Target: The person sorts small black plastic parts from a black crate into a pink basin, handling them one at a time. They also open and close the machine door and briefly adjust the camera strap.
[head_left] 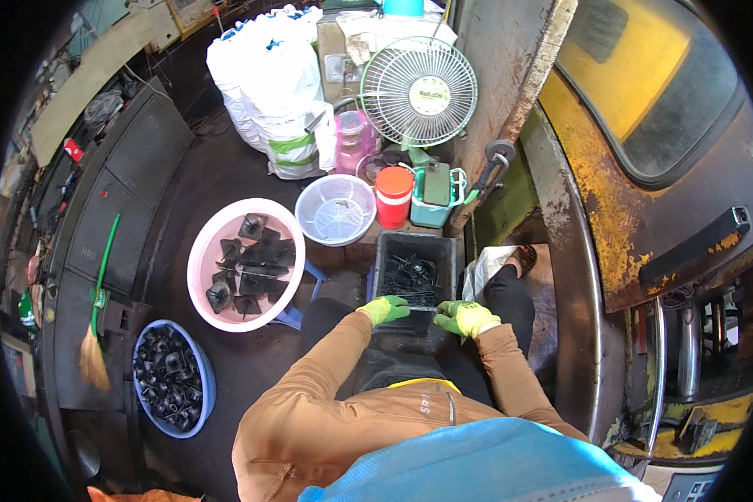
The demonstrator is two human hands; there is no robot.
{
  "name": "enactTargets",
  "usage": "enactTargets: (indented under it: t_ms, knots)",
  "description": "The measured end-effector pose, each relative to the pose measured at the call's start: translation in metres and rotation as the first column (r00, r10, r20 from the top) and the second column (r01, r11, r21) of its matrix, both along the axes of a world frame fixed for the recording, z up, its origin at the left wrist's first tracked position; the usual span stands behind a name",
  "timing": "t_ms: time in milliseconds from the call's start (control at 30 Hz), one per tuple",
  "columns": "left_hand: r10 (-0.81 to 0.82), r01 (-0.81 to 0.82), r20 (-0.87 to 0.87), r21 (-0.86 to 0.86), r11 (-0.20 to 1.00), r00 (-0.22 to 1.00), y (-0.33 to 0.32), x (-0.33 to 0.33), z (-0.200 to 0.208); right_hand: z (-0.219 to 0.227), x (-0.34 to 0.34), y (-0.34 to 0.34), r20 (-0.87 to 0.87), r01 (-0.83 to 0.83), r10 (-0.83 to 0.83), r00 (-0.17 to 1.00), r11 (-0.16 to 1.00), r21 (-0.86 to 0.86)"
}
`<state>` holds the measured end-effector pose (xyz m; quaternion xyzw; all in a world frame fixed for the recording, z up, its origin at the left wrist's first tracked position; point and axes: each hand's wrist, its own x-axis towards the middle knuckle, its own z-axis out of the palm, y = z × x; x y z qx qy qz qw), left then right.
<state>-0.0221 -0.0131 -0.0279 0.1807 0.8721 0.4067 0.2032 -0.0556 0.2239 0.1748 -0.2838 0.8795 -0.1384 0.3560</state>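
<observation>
A dark rectangular bin (380, 266) stands in front of me between my knees, with thin black rods and wiry pieces (412, 276) heaped in it. My left hand (385, 310), in a yellow-green glove, is at the bin's near left corner, its fingers closed along the near rim. Opposite it, my right hand (467, 319), gloved alike, is at the near right corner with its fingertips on the same rim. Both hands point inward, a short gap between them. Whether a small piece is under the fingers is too fine to make out.
To the left are a pink basin (199, 289) of dark flat pieces and a blue tub (207, 406) of black parts. Beyond the bin stand a white basket (335, 209), a red jug (393, 201), a teal container (431, 213) and a fan (418, 92). Rusty yellow machinery (644, 226) flanks the right.
</observation>
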Motion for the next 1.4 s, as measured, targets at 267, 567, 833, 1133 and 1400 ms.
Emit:
enactTargets:
  t_ms: [267,567,833,1133,1400]
  knots:
    - [0.159,-0.139,0.214,-0.103,0.985,0.964,0.007,-0.001,0.013,0.003,-0.003,0.001,-0.023,0.012,-0.012,1.000,1.000,-0.016]
    - [0.146,-0.136,0.095,-0.104,0.985,0.985,0.007,0.000,-0.011,0.007,-0.002,0.005,-0.017,0.046,-0.047,0.999,0.998,-0.051]
    - [0.193,-0.179,0.153,-0.099,0.979,0.969,0.008,-0.003,-0.010,-0.002,-0.001,0.008,-0.011,0.071,-0.071,0.997,0.997,-0.018]
    - [-0.091,0.071,-0.087,-0.207,0.976,0.992,-0.002,-0.008,-0.046,0.007,0.002,0.009,0.007,0.080,-0.080,0.997,0.997,-0.001]
    - [0.072,-0.071,0.006,-0.110,0.991,0.997,0.004,-0.006,-0.031,0.005,0.002,0.011,-0.009,0.050,-0.050,0.999,0.999,0.010]
